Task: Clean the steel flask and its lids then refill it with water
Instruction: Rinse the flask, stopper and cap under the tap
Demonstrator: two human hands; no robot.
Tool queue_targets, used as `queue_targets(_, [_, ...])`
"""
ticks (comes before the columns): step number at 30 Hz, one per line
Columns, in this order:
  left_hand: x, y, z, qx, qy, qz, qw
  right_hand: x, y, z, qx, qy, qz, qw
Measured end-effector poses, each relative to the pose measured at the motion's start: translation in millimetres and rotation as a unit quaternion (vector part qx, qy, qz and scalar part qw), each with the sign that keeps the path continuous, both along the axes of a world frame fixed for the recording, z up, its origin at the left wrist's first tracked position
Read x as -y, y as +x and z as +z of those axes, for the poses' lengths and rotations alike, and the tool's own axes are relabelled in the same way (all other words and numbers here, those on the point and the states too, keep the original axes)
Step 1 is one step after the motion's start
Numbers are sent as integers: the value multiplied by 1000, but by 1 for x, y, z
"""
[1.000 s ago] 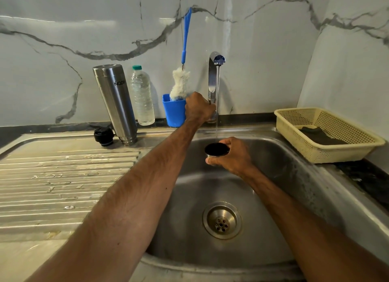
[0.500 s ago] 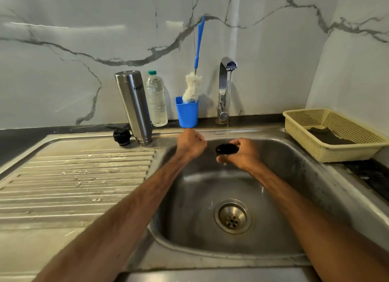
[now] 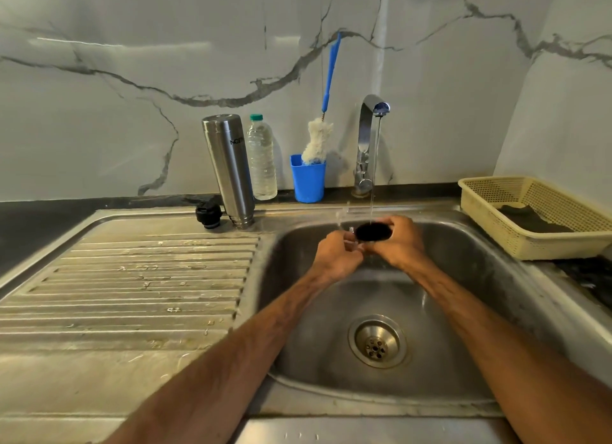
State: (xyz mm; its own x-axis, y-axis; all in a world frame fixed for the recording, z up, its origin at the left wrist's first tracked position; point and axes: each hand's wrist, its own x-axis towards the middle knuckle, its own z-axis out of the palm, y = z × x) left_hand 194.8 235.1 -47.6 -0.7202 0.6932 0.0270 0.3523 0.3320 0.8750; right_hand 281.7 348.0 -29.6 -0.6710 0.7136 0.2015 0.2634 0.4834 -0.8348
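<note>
The steel flask [image 3: 229,170] stands upside down at the back of the draining board, with a black stopper lid [image 3: 208,214] lying beside it on the left. Over the sink basin [image 3: 463,294], my right hand [image 3: 402,243] grips the flask's cup lid [image 3: 373,232], its dark opening facing up under the thin stream from the tap [image 3: 367,139]. My left hand [image 3: 336,255] has come to the lid's left side, and its fingertips touch the rim there. Water splashes off the lid.
A plastic water bottle [image 3: 262,158] and a blue cup [image 3: 308,182] holding a bottle brush [image 3: 319,139] stand against the marble wall. A yellow basket [image 3: 496,211] with a dark cloth sits right of the sink. The ribbed draining board [image 3: 132,284] spreads left.
My left hand left the tap handle and came down to the cup lid in my right hand. The view also pulled back a little; water keeps running.
</note>
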Motion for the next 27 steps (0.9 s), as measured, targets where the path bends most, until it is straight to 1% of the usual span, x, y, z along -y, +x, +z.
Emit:
queue_targets(2, [-2, 0, 0, 34, 9, -11, 999, -3, -1, 0, -22, 4, -13, 1000])
queue_targets(5, [-2, 0, -2, 62, -1, -18, 998, -1, 1, 3, 9, -16, 11, 1000])
queue_targets(8, [1, 0, -2, 86, -3, -10, 996, -1, 0, 2, -18, -17, 2, 1000])
queue_targets(11, [3, 0, 1, 117, 16, -4, 993, 1, 1, 3, 10, -14, 13, 1000])
queue_targets(12, [3, 1, 2, 121, 15, -4, 993, 0, 1, 3, 7, -15, 13, 1000])
queue_targets(15, [4, 2, 3, 125, 13, -21, 992, 2, 2, 5, -38, -26, -4, 999])
queue_targets(17, [5, 5, 2, 125, 29, -41, 991, 4, 4, 6, -28, -27, 1, 999])
queue_targets(20, [2, 7, 5, 118, 71, -54, 989, 5, 2, 8, -40, -26, 15, 999])
queue_targets(22, [0, 8, 8, 129, 104, -42, 985, 8, 1, 10, 2, 26, 27, 999])
queue_targets(24, [-1, 11, 11, 163, 123, -36, 978, 8, 0, 7, 64, 153, 25, 986])
queue_targets(26, [-2, 13, 13, 196, 127, -33, 972, 6, 0, 6, 77, 261, 12, 962])
queue_targets(27, [-3, 14, 12, 206, 127, -31, 970, 5, -1, 7, 74, 283, 24, 956])
